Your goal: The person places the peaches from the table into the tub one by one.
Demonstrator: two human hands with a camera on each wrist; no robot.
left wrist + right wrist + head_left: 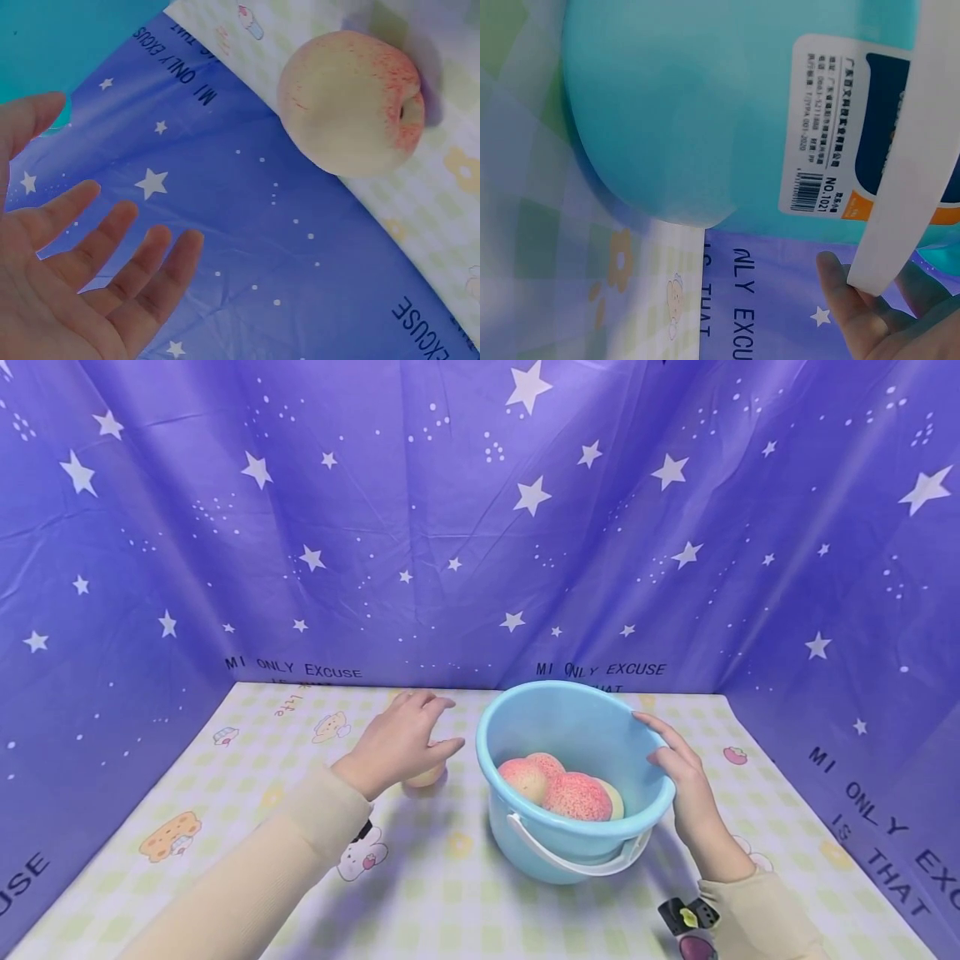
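Note:
A light blue bucket (pixel 517 839) with a white handle (pixel 573 864) stands on the table, several peaches (pixel 577 797) inside it. At its right side, my right hand (pixel 693 802) grips the rim; the right wrist view shows its fingers (pixel 847 300) by the white handle (pixel 907 165). Left of the bucket, my left hand (pixel 405 743) hovers over a single peach (pixel 426 778), which it partly hides in the head view. In the left wrist view that peach (pixel 349 105) lies apart from the spread fingers (pixel 176 277), and the palm holds nothing.
A checked tablecloth (pixel 247 877) with cartoon prints covers the table. Purple star-printed curtains (pixel 420 527) rise behind the table's back edge and along both sides. A label (pixel 817 135) is stuck on the bucket's outer wall.

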